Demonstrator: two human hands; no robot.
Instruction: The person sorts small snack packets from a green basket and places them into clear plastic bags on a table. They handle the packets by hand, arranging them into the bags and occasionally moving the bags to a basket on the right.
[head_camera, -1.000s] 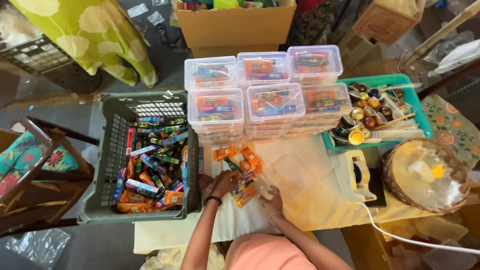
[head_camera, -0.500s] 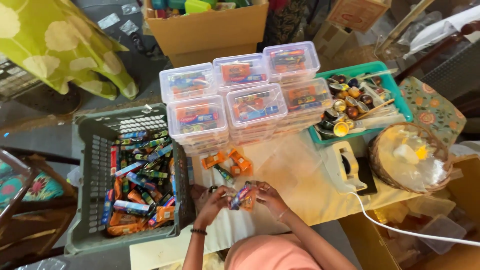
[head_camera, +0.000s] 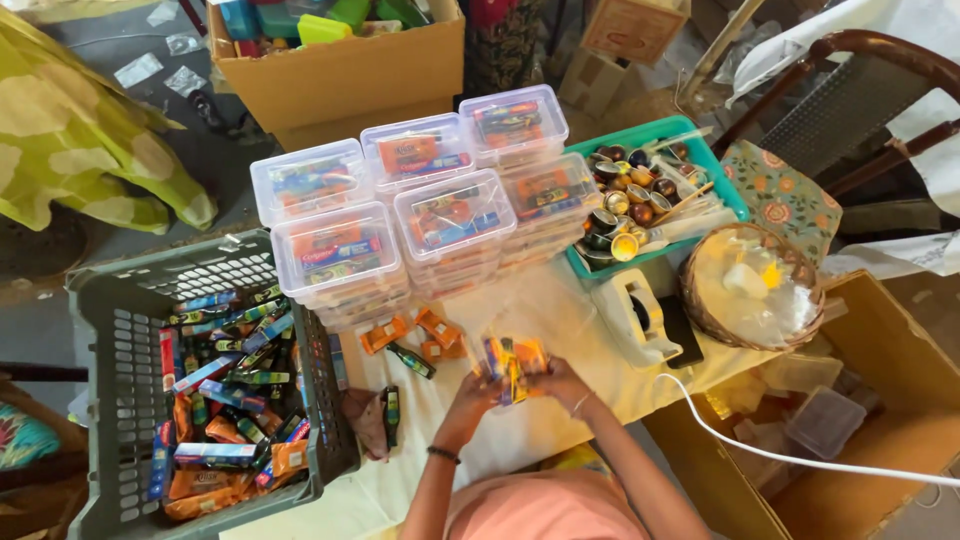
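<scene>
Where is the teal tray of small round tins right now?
In the head view, the teal tray sits upper right on the table, between the stacked clear boxes and the wicker basket.

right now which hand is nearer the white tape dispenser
Right. The right hand sits just beside the white tape dispenser; the left hand is farther off, across the held packets.

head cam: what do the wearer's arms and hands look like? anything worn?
Both forearms are bare, with no sleeves reaching them and no gloves. The left hand has a thin dark band around its wrist. The right hand has a thin pale bangle at its wrist. A salmon-pink garment covers the body below the arms. No rings can be made out on the fingers at this size.
</scene>
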